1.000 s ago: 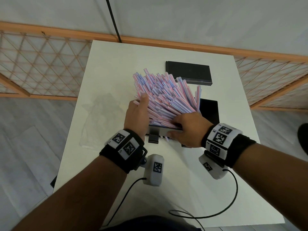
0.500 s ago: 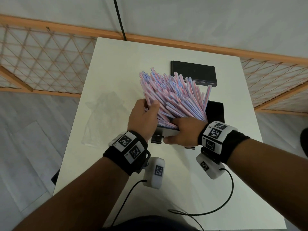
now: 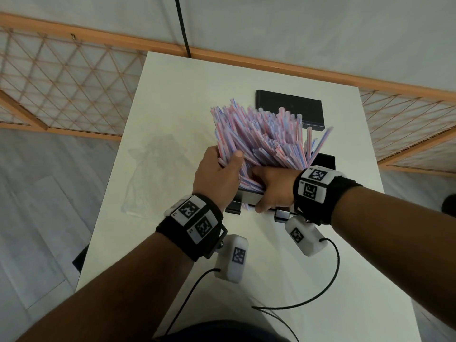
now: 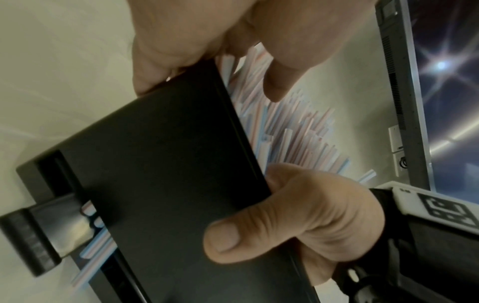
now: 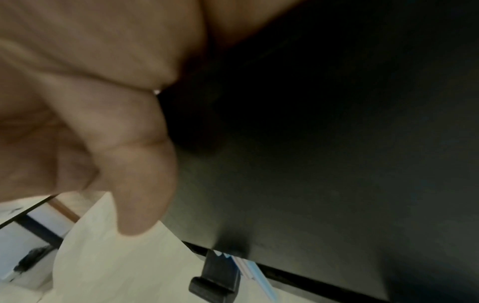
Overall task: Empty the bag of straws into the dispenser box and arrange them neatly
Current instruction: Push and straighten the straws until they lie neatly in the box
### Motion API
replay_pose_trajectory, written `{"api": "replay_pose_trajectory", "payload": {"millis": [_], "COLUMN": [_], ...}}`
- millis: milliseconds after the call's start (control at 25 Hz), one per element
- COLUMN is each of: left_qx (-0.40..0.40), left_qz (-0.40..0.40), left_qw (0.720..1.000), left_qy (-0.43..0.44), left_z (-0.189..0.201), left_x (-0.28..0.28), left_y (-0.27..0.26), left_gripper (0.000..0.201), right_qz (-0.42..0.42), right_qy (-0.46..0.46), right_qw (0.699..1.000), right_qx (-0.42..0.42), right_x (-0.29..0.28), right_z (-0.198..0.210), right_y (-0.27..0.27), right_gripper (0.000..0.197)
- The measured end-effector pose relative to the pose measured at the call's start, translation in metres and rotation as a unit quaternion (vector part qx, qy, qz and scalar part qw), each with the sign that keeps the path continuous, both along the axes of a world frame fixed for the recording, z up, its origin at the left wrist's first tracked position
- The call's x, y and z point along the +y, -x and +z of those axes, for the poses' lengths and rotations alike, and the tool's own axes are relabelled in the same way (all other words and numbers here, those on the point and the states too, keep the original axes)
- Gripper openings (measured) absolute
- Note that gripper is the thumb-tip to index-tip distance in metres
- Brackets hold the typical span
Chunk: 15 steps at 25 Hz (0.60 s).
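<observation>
Bag [image 3: 150, 174] lies emptied, left on table [image 3: 283, 267]. Straws [image 3: 261, 139] all in box [image 4: 166, 164] at table centre, but fanned upward, untidy. Left hand [image 3: 217, 176] clasps bundle's left side; right hand [image 3: 274, 188] curls over box's near wall. Left to do: levelling, aligning.

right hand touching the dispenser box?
Touching. Left wrist view: the right hand grips the black dispenser box, thumb pressed on its front face, fingers over the top edge.
</observation>
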<state>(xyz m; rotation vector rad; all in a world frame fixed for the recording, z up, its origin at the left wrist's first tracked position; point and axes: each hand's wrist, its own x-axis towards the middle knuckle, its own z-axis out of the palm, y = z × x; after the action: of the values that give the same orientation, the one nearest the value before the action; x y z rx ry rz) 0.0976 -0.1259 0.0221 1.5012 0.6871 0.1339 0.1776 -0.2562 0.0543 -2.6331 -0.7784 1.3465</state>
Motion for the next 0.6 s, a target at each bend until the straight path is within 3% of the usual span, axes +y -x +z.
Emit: {"api": "replay_pose_trajectory", "payload": {"millis": [120, 320, 600], "left_qx": [-0.017, -0.029, -0.026], "left_qz": [-0.016, -0.040, -0.044], "left_qw": [1.000, 0.998, 0.995], "left_qy": [-0.004, -0.033, -0.087], "left_z": [-0.005, -0.008, -0.004], "left_x": [0.000, -0.002, 0.004], "left_y": [0.000, 0.001, 0.004], "left_gripper": [0.055, 0.059, 0.069], "right_qz": [-0.016, 0.000, 0.030], "right_qy": [-0.021, -0.026, -0.035], "right_qw": [0.999, 0.999, 0.997], "right_qx": [0.038, 0.031, -0.067], "right_x": [0.003, 0.007, -0.005], "right_z": [-0.002, -0.005, 0.011], "right_y": [-0.003, -0.001, 0.003], "right_gripper": [0.084, 0.093, 0.077]}}
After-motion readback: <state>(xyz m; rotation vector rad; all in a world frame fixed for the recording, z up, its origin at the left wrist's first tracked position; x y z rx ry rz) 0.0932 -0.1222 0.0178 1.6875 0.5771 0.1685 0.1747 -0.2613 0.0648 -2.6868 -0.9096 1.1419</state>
